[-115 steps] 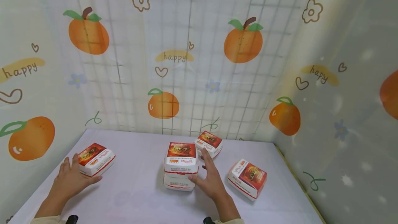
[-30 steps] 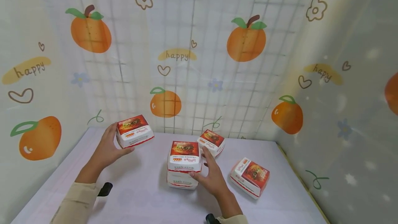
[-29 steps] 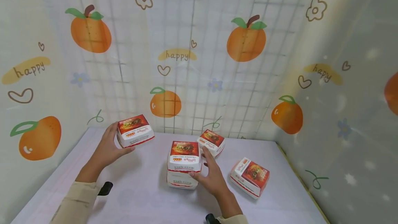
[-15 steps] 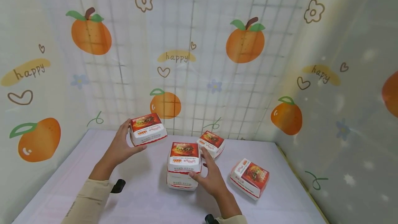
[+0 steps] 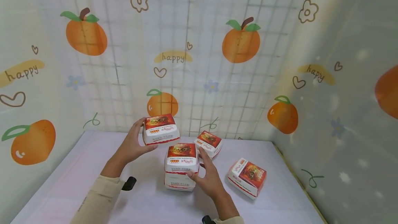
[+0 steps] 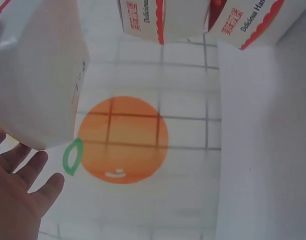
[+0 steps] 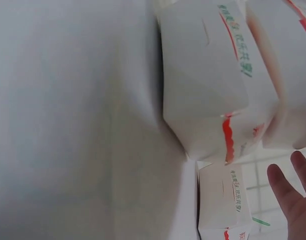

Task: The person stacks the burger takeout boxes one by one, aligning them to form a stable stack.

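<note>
My left hand [image 5: 130, 149] grips a red-and-white burger box [image 5: 161, 130] from its left side, thumb along the lower front edge. The box hangs in the air, just left of and above a stack of two like boxes. In the left wrist view, the fingertips lie under the held box's pale side. My right hand [image 5: 209, 179] is at the right side of the stack's upper box [image 5: 181, 162], thumb at its front corner and fingers extended along the side. Beneath it sits the lower box [image 5: 179, 182]. The right wrist view shows those fingers fairly straight, one tip at the upper box.
Behind the stack, to the right, a tilted-looking burger box [image 5: 209, 143] lies on the white table [image 5: 149, 205]. Another burger box [image 5: 247, 178] sits turned at an angle right of my right hand. A fruit-printed curtain [image 5: 211, 106] closes off the back and sides.
My left hand has lifted the burger box off the table's left side and carried it rightward, up close to the stack. The right hand has stayed at the stack.
</note>
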Available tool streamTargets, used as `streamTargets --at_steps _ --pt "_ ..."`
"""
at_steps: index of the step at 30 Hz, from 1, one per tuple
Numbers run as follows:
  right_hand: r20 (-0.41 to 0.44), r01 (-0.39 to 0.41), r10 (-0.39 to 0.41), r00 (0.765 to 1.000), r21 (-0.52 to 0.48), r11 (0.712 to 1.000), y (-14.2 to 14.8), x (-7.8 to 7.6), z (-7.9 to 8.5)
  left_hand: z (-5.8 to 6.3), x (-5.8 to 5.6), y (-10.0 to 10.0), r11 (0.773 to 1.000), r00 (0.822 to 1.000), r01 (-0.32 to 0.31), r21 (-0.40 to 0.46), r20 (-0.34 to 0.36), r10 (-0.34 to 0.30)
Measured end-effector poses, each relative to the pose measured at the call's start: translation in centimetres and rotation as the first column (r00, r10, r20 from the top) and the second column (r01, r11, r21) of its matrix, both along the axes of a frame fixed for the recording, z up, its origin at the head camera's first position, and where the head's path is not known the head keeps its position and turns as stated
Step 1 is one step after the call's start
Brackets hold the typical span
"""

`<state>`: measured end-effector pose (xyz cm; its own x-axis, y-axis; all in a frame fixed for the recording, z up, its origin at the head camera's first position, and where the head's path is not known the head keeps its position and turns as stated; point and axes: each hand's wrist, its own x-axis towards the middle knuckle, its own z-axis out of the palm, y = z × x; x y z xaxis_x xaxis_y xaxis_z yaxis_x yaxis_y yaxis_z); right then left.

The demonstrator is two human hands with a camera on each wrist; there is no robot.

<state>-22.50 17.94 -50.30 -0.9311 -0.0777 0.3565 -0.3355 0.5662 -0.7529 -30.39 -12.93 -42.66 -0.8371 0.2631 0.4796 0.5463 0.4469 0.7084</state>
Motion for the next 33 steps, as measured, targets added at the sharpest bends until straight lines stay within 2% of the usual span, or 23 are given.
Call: streamTargets --at_steps 5,11,16,23,30,33 --pt "0.0 0.013 -0.013 1.0 -0.022 1.0 -0.1 0.2 0.2 -0.1 0.1 1.1 0.999 0.999 0.05 0.01 0.012 -0.05" --pt "0.011 -0.002 0.002 1.0 -0.016 1.0 -0.3 0.4 0.5 -0.5 0.5 2.3 0.997 0.996 0.074 0.013 0.049 -0.075" --pt "-0.014 0.003 -0.003 1.0 -0.03 1.0 -0.3 0.6 0.8 -0.7 0.8 3.5 0.993 0.992 0.114 0.032 0.057 -0.116" --pt "-0.04 0.042 -0.042 0.998 -0.003 0.999 -0.4 0.6 1.2 -0.9 1.1 4.8 0.992 0.99 0.127 0.009 0.064 -0.128" --pt "-0.109 0.029 -0.031 0.994 -0.023 0.999 0.0 0.5 1.4 -0.7 1.3 5.7 0.99 0.989 0.141 -0.013 0.049 -0.14" --pt "-0.098 0.055 -0.056 0.994 -0.017 0.998 0.0 0.7 1.6 -0.5 1.4 6.2 0.987 0.987 0.16 -0.024 0.038 -0.159"
